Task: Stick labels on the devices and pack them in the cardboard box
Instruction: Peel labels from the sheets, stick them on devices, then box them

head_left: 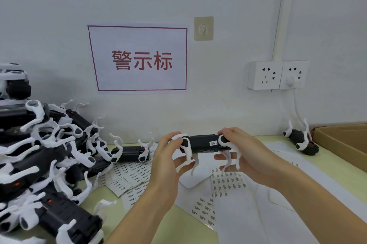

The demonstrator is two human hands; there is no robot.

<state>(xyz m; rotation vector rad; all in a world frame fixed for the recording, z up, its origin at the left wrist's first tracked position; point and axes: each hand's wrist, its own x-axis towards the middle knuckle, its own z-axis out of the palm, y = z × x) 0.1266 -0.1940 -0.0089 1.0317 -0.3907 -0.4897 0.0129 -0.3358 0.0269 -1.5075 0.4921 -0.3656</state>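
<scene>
I hold a black device with white legs [202,143] level above the table, legs hanging down. My left hand [168,156] grips its left end and my right hand [241,150] grips its right end. A small white label [213,143] sits on the black body near the right end. Label sheets [228,183] lie on the table below the device. The cardboard box [343,144] stands open at the right edge.
A big pile of black-and-white devices [45,164] fills the left side, with one device [130,153] lying apart near the wall. Another device [301,140] lies beside the box. More label sheets [131,176] and white backing paper [258,214] cover the table. Wall sockets [278,74] hang above.
</scene>
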